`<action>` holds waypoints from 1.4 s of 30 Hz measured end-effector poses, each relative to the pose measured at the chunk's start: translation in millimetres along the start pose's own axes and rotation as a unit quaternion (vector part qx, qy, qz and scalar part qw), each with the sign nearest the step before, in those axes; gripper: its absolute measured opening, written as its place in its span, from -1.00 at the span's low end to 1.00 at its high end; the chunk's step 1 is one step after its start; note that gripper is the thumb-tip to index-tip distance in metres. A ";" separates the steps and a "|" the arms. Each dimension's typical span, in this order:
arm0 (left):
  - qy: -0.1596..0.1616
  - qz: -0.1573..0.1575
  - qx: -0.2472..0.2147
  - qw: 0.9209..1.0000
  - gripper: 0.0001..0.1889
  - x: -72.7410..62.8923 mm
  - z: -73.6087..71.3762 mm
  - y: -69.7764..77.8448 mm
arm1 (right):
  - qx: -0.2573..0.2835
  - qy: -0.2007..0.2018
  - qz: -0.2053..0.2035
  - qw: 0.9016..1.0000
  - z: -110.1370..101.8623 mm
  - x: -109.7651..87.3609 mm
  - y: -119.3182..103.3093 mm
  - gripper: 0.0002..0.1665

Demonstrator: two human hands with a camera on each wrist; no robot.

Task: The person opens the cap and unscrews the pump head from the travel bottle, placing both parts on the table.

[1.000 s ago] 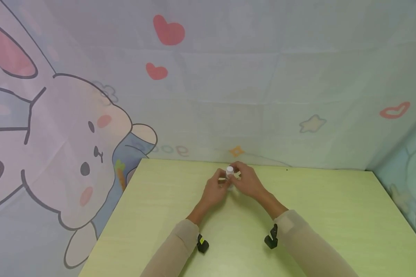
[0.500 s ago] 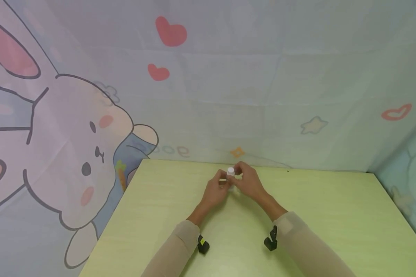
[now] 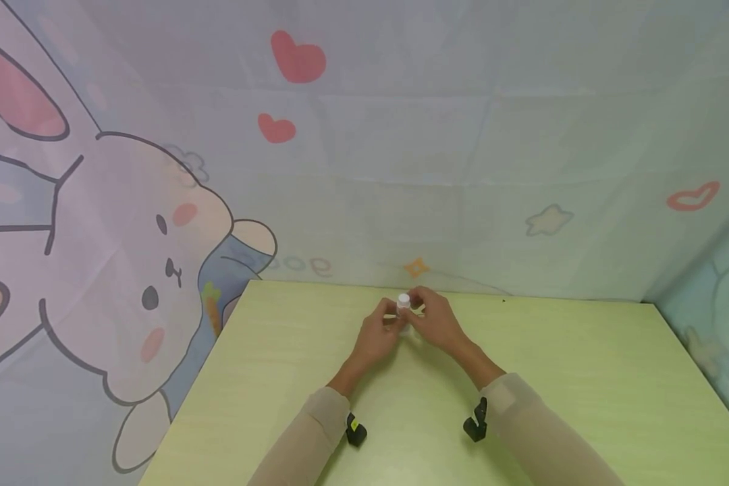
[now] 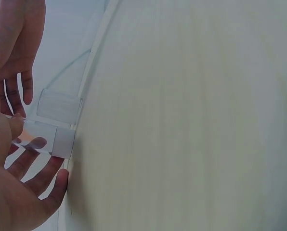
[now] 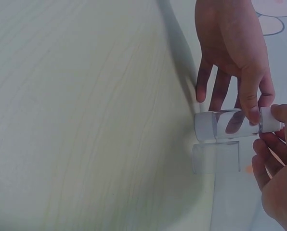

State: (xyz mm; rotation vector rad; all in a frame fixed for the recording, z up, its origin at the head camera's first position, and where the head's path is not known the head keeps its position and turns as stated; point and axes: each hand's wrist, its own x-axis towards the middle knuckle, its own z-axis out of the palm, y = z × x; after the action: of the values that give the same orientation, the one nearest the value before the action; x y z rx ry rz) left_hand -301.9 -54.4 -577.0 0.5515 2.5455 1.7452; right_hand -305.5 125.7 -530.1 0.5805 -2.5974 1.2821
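A small clear bottle (image 5: 230, 124) with a white cap (image 3: 403, 298) and a white base stands upright between both hands near the table's back edge. My left hand (image 3: 378, 335) grips its body, the thumb lying along the clear side. At the capped end, my right hand (image 3: 435, 321) pinches the cap, as the right wrist view shows. A clear cylinder-shaped container (image 5: 215, 158) stands next to the bottle; in the left wrist view this clear container (image 4: 59, 107) appears just beyond it. Fingers hide part of the bottle, and its contents cannot be made out.
A pale yellow-green table (image 3: 559, 378) spreads around the hands. Right behind its back edge hangs a printed cloth (image 3: 401, 169) with a cartoon rabbit and hearts. A black wrist camera (image 3: 356, 430) sits at the left cuff, another black camera (image 3: 476, 422) at the right.
The hands and the bottle stay in nearly the same place. The right fingers shift very slightly at the cap; the head view itself moves a little.
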 end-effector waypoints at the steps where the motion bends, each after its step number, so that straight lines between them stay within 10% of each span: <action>1: 0.000 -0.001 0.001 1.000 -0.81 0.0 0.0 0.1 | -0.001 -0.001 -0.001 1.000 0.0 -0.3 -0.1 -0.66; 42: 0.004 -0.008 0.016 1.000 -0.81 -0.2 0.4 -0.3 | 0.017 0.037 0.044 0.998 6.9 -2.2 -1.1 -0.58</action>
State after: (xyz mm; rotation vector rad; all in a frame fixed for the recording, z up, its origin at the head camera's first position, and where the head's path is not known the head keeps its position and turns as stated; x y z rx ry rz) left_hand -301.7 -54.2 -577.5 0.5256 2.5799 1.7095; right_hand -303.0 120.2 -534.2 0.4206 -2.5701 1.3509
